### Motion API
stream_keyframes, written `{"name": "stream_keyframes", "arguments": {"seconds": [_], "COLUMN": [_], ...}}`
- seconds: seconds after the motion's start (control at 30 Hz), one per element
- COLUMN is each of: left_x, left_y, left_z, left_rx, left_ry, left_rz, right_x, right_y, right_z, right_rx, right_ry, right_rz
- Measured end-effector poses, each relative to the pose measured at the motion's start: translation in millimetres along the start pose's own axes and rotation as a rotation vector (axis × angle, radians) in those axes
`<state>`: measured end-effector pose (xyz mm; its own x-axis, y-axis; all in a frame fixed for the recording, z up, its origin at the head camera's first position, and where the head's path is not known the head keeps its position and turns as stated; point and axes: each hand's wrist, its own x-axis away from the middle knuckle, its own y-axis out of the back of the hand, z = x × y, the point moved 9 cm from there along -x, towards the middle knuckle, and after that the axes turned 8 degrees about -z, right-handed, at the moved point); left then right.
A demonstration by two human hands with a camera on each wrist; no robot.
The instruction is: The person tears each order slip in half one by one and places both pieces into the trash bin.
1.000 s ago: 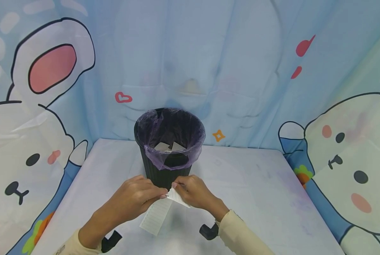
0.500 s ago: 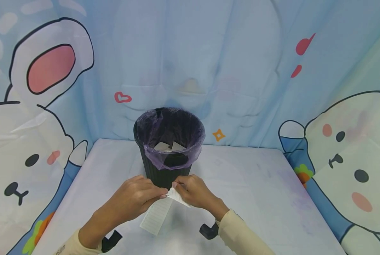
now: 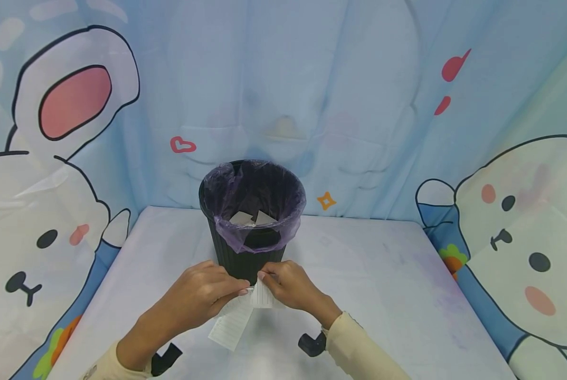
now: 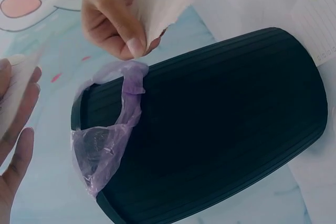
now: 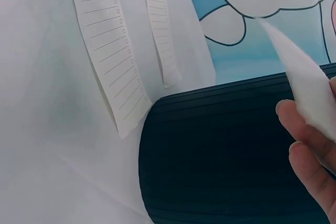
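My left hand [image 3: 207,290] pinches a small lined paper piece, best seen as paper [image 4: 18,85] at the left edge of the left wrist view. Close beside it, in front of the bin, my right hand [image 3: 290,285] pinches a lined paper slip [image 3: 263,295] between thumb and fingers. A ragged edge shows on that slip in the left wrist view. Below the hands, a lined paper strip [image 3: 231,327] lies on the table. Two lined strips appear in the right wrist view, a wide strip [image 5: 107,51] and a narrow strip [image 5: 161,35].
Just beyond the hands stands a black trash bin [image 3: 250,266] with a purple plastic liner [image 3: 288,227] folded over its rim. Several white paper pieces [image 3: 266,218] lie inside. A white cloth covers the table [image 3: 359,274]; a cartoon-printed curtain [image 3: 283,79] rises behind.
The slip at my right hand has turned from a slant to hanging nearly straight down. Both hands stay almost in the same place.
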<state>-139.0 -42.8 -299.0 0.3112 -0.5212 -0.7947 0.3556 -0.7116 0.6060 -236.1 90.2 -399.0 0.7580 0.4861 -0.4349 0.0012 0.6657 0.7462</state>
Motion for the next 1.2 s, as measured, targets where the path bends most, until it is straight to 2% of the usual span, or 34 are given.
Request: {"name": "stream_keyframes", "arguments": {"seconds": [0.47,0.73,0.93,1.2], "left_x": [-0.6,0.7,-2.4,-15.5], "left_y": [-1.5,-5.4,-3.2,9.8], "left_z": [0.7,6.1,16.0,34.1], "left_rx": [-0.002,-0.010,-0.014,-0.018], "left_ry": [0.000,0.012,0.018,0.026], "left_rz": [0.001,0.019,0.002,-0.045], "right_x": [1.3,4.2,5.4,4.4], "right_y": [0.7,3.4,11.0,36.6], "right_z": [-3.3,-1.5,6.1,28.4], "right_rx": [0.006,0.018,0.042,0.022], "right_ry": [-0.016,0.005,0.063,0.182], "right_rz": [0.001,-0.009,-0.021,-0.077]}}
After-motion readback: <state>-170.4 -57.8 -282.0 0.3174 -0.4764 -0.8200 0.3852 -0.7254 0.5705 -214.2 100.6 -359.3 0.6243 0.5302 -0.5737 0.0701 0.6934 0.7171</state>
